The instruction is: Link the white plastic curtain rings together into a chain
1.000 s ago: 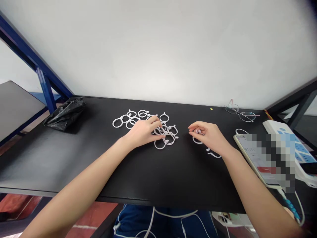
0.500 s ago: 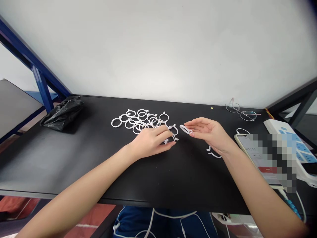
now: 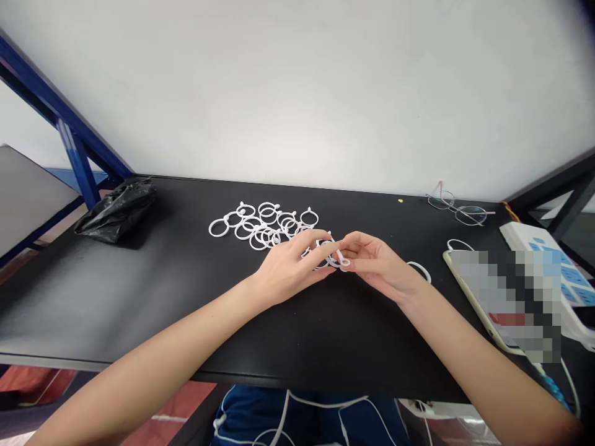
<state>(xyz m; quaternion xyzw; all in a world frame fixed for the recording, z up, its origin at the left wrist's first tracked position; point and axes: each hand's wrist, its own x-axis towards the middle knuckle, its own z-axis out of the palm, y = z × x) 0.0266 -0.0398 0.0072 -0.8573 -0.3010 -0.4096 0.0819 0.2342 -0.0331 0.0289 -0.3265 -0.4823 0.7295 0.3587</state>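
My right hand pinches a white plastic ring with a small loop on its rim, between thumb and fingertips. From the other side my left hand meets it, its thumb and fingers closed around the ring's left part; the fingers partly hide the contact. Behind and left of my left hand lies a loose pile of similar white rings, several overlapping, most with a small knob or loop. Another white ring lies on the table, partly behind my right wrist.
The black table meets a pale wall. A black plastic bag lies at the far left. On the right are eyeglasses, a phone with a cable, and a white power strip. White cables hang over my lap.
My right hand has moved left and slightly down with its ring, meeting my left hand, which has shifted a little right. The ring near my right wrist is now more exposed.
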